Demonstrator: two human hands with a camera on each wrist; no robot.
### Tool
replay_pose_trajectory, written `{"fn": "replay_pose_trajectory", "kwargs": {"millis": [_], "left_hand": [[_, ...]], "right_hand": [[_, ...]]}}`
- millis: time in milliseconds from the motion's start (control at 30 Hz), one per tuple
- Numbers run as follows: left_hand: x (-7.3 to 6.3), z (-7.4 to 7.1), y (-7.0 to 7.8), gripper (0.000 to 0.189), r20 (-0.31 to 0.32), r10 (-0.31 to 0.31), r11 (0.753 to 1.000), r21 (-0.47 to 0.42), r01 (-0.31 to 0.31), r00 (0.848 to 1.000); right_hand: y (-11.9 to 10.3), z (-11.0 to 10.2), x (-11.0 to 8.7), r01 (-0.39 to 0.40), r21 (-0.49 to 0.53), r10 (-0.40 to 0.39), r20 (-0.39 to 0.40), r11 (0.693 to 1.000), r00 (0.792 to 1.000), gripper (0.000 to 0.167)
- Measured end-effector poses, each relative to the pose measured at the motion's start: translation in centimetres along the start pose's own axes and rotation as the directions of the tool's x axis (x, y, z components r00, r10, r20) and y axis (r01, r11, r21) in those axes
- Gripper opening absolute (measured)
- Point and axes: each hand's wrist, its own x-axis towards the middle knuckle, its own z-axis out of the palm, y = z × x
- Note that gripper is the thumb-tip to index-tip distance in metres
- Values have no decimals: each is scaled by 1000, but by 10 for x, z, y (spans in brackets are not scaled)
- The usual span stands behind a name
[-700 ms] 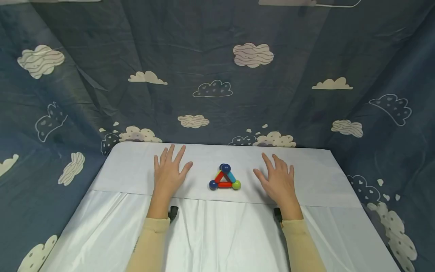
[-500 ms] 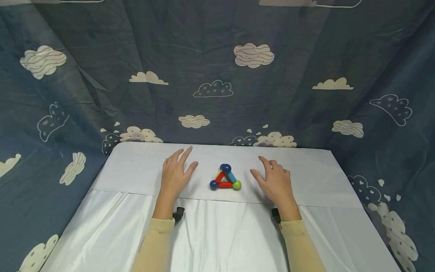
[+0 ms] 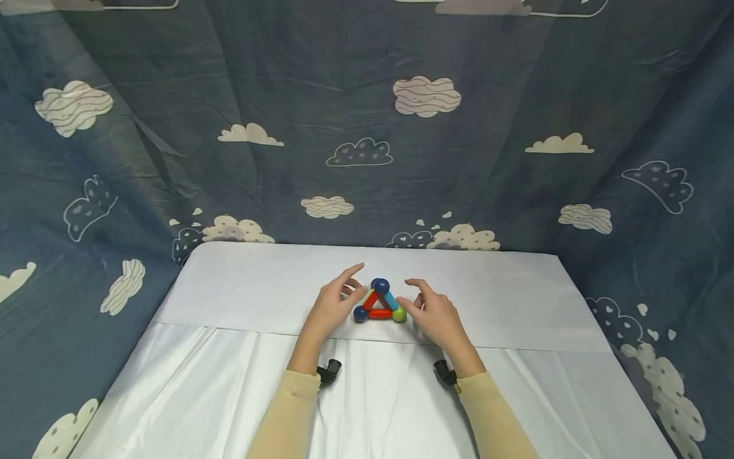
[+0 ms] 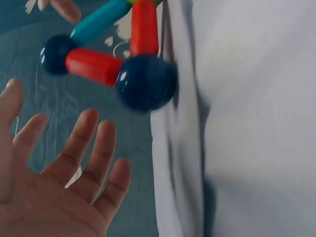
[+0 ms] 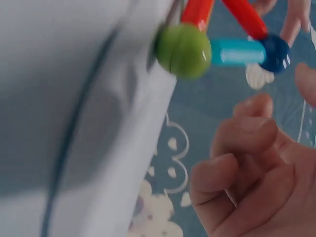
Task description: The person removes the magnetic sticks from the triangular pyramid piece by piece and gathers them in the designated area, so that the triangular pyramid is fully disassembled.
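Note:
A triangular construction of coloured rods and balls stands on the white table. Its front side has a red rod (image 3: pixel 380 313) along the bottom, a second slanted red rod, and a light-blue rod (image 3: pixel 391 301). Dark-blue balls sit at the top (image 3: pixel 381 285) and lower left (image 4: pixel 146 83); a green ball (image 5: pixel 183 51) marks the lower right. My left hand (image 3: pixel 335 303) is beside its left side, fingers spread and palm empty in the left wrist view. On the other side, my right hand (image 3: pixel 437 317) holds nothing; its fingers are loosely bent, with the thumb close to the green ball.
White cloth covers the table (image 3: pixel 229 287), with a seam running across it in front of the construction. Behind and at both sides hangs a dark-blue curtain (image 3: pixel 487 178) printed with clouds. Small black cameras (image 3: pixel 329 371) are strapped at both wrists.
Both hands have moved inward from either side to flank the construction, the right one with its fingers more bent. The construction stays in its place.

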Motion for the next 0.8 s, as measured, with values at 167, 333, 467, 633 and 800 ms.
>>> {"fn": "replay_pose_trajectory", "kwargs": {"millis": [167, 333, 467, 633, 800], "left_hand": [[2, 14, 3, 57, 79, 10, 999, -37, -7, 997], [3, 25, 4, 58, 113, 13, 1000, -29, -10, 993], [3, 30, 4, 54, 127, 1, 1000, -31, 3, 992], [3, 34, 3, 49, 142, 10, 1000, -26, -7, 990], [4, 36, 1, 44, 128, 18, 1000, -19, -16, 992]], "right_hand": [[-6, 14, 0, -16, 56, 16, 12, 998, 1000, 52], [-9, 24, -2, -28, 98, 23, 50, 995, 998, 49], [-11, 29, -4, -27, 132, 18, 72, 991, 997, 46], [-13, 32, -5, -26, 196, 12, 69, 980, 998, 36], [-13, 34, -4, -39, 246, 20, 79, 969, 997, 29]]}}
